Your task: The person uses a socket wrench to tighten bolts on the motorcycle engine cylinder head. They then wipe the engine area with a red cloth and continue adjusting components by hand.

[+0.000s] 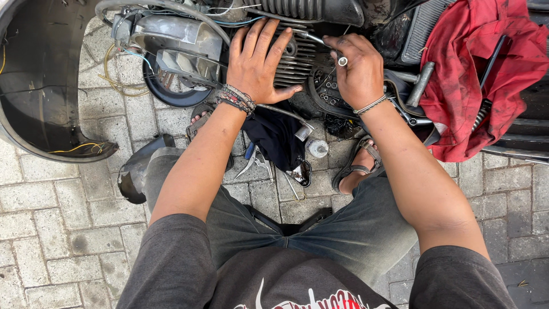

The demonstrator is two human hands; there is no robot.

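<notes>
A red cloth (477, 68) drapes the right, pliers (255, 162) lie on the paving stones (63, 229) beside a dark rag (274, 134).

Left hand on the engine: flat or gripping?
Flat. The left hand lies palm-down, fingers spread, on the finned engine cylinder, closed on nothing.

No packages, labels, signs or screens in view

The only print anywhere is a red-and-white graphic on the front of the person's dark grey shirt (297, 297), at the bottom edge of the view; its lettering is cut off there.
</notes>
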